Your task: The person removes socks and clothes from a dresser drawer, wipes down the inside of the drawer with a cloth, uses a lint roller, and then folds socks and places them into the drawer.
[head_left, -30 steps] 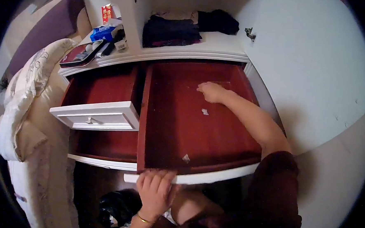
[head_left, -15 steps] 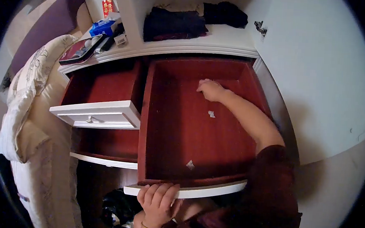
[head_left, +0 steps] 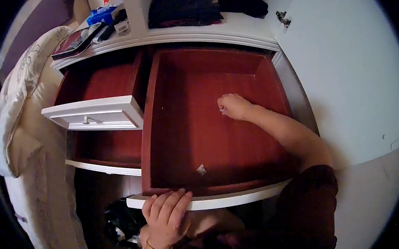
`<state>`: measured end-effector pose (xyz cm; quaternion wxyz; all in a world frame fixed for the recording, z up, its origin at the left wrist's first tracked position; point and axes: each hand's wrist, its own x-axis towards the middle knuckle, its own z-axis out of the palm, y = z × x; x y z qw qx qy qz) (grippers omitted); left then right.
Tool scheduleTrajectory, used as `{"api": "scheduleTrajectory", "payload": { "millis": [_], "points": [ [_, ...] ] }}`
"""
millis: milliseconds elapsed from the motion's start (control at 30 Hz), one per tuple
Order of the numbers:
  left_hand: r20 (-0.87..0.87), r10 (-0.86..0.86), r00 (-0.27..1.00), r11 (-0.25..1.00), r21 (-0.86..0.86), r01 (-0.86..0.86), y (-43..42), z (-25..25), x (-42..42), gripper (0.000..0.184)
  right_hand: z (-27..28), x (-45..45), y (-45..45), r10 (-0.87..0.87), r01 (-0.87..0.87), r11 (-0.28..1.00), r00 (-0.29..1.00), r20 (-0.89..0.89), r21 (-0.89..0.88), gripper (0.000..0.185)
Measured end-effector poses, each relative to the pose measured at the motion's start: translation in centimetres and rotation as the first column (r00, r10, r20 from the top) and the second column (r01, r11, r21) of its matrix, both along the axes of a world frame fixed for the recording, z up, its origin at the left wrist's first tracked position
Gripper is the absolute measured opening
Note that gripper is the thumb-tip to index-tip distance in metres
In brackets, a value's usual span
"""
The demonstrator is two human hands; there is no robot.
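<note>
A large drawer (head_left: 185, 137) with a dark red interior is pulled out in front of me. My left hand (head_left: 165, 215) has its fingers wrapped over the drawer's white front edge, near its left end; a gold bangle is on the wrist. Inside the drawer, my right hand (head_left: 233, 106) is closed in a pinch low over the bottom, with a bit of a white scrap (head_left: 221, 110) showing at the fingertips. Another small whitish scrap (head_left: 201, 169) lies near the drawer's front.
Two smaller drawers (head_left: 91, 114) stand open at the left. Above are folded dark clothes (head_left: 185, 9), a blue tissue pack (head_left: 101, 14) and a tray (head_left: 77, 41) of small items. Bedding (head_left: 30, 84) is at far left, a black bag (head_left: 122, 222) below, a white door (head_left: 346, 78) at right.
My right hand has moved toward the drawer's front, to where the middle scrap lay, and that scrap now shows at its fingertips. The left hand still holds the drawer edge. The view has shifted.
</note>
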<state>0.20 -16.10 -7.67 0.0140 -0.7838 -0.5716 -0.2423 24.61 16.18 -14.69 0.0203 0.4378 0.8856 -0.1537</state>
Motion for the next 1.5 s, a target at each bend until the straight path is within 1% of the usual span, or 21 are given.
{"api": "scheduleTrajectory", "payload": {
  "millis": [133, 200, 233, 267, 300, 367, 400, 433, 500, 600, 833, 900, 933, 967, 1000, 1067, 1233, 1300, 1367, 1467, 1500],
  "points": [
    [0.184, -0.091, 0.979, 0.994, -0.043, 0.1, 0.5, 2.5, -1.0, 0.04, -0.6, -0.6, -0.1, -0.031, 0.032, 0.999, 0.999, 0.022, -0.02, 0.011],
    [0.423, -0.087, 0.902, 0.994, -0.025, 0.108, 1.3, 4.4, -1.5, 0.03, -1.5, -0.9, 0.7, 0.017, -0.017, 1.0, 1.0, 0.003, -0.014, 0.009],
    [0.475, -0.069, 0.877, 0.995, -0.026, 0.093, 1.8, 5.9, -2.0, 0.03, 0.0, -2.1, 0.4, -0.062, 0.019, 0.975, 0.98, -0.189, -0.22, 0.006],
    [0.445, -0.058, 0.894, 0.998, 0.016, 0.057, 2.7, 7.0, -2.6, 0.026, 1.6, -3.4, 0.2, -0.174, 0.011, 0.905, 0.921, -0.348, -0.425, 0.004],
    [0.473, -0.051, 0.88, 0.999, 0.039, 0.038, 4.0, 7.8, -2.9, 0.021, 4.4, -5.1, -0.6, -0.171, -0.221, 0.821, 0.784, -0.596, -0.526, 0.007],
    [0.547, -0.047, 0.836, 0.996, 0.094, -0.005, 7.2, 8.6, -3.6, 0.017, 10.0, -8.6, -4.4, -0.338, -0.419, 0.722, 0.481, -0.809, -0.551, 0.006],
    [0.785, 0.118, 0.608, 0.993, -0.08, -0.089, 8.3, 9.1, -2.4, 0.021, 11.6, -9.9, -5.9, -0.347, -0.466, 0.705, 0.431, -0.833, -0.534, 0.009],
    [0.805, 0.109, 0.582, 0.993, -0.066, -0.095, 9.7, 9.3, -2.2, 0.028, 13.5, -10.8, -7.8, -0.325, -0.472, 0.718, 0.421, -0.847, -0.511, 0.012],
    [0.825, 0.042, 0.564, 0.998, -0.008, -0.063, 11.6, 9.4, -2.0, 0.033, 14.1, -12.5, -10.1, -0.258, -0.532, 0.761, 0.278, -0.925, -0.372, 0.015],
    [0.857, -0.018, 0.516, 1.0, 0.029, -0.013, 12.1, 9.4, -1.8, 0.032, 15.7, -12.2, -11.5, -0.443, -0.556, 0.659, 0.256, -0.859, -0.506, 0.014],
    [0.364, -0.004, 0.932, 0.923, 0.361, -0.137, 12.1, 8.9, -2.4, 0.015, 12.8, -10.6, -10.8, -0.685, -0.743, 0.231, 0.334, -0.647, -0.628, 0.032],
    [0.5, 0.024, 0.866, 0.948, 0.263, -0.178, 11.9, 7.9, -2.7, 0.013, 11.1, -10.4, -10.0, -0.699, -0.764, 0.205, 0.323, -0.638, -0.612, 0.034],
    [0.562, 0.041, 0.826, 0.959, 0.211, -0.191, 11.8, 7.6, -2.8, 0.012, 9.4, -10.6, -9.2, -0.657, -0.64, 0.269, 0.425, -0.623, -0.72, 0.031],
    [0.729, 0.004, 0.685, 0.982, 0.127, -0.141, 11.9, 7.6, -2.4, 0.011, 6.7, -10.2, -8.3, -0.341, -0.564, 0.448, 0.609, -0.716, -0.693, 0.023],
    [0.863, -0.01, 0.505, 0.996, 0.055, -0.074, 12.0, 7.7, -1.8, 0.011, 4.3, -10.1, -7.4, 0.256, -0.693, 0.59, 0.647, -0.719, -0.414, 0.016],
    [0.975, 0.059, 0.216, 0.996, -0.071, 0.052, 11.9, 8.0, -1.4, 0.014, 2.1, -8.9, -9.8, 0.667, -0.692, 0.661, 0.719, -0.196, -0.292, 0.02],
    [0.981, 0.184, -0.068, 0.968, -0.169, 0.183, 13.6, 6.0, -1.2, 0.017, -1.6, -8.3, -10.8, 0.561, -0.589, 0.671, 0.8, -0.213, -0.45, 0.02],
    [0.974, 0.219, -0.055, 0.962, -0.206, 0.18, 13.8, 5.3, -0.9, 0.017, -2.9, -7.9, -10.6, 0.587, -0.647, 0.653, 0.761, -0.276, -0.394, 0.017],
    [0.97, 0.239, -0.049, 0.958, -0.228, 0.174, 14.0, 4.9, -0.7, 0.017, -3.4, -6.8, -10.6, 0.737, -0.781, 0.615, 0.618, -0.273, -0.106, 0.015],
    [0.955, 0.294, -0.038, 0.954, -0.291, 0.067, 14.5, 5.2, 0.8, 0.016, -2.5, -7.2, -8.1, 0.63, -0.674, 0.653, 0.737, -0.247, -0.346, 0.015],
    [0.958, 0.286, 0.025, 0.954, -0.287, 0.083, 14.5, 5.0, 0.6, 0.016, -0.6, -8.1, -6.5, 0.402, -0.559, 0.645, 0.828, -0.39, -0.521, 0.009]
  ]
}}
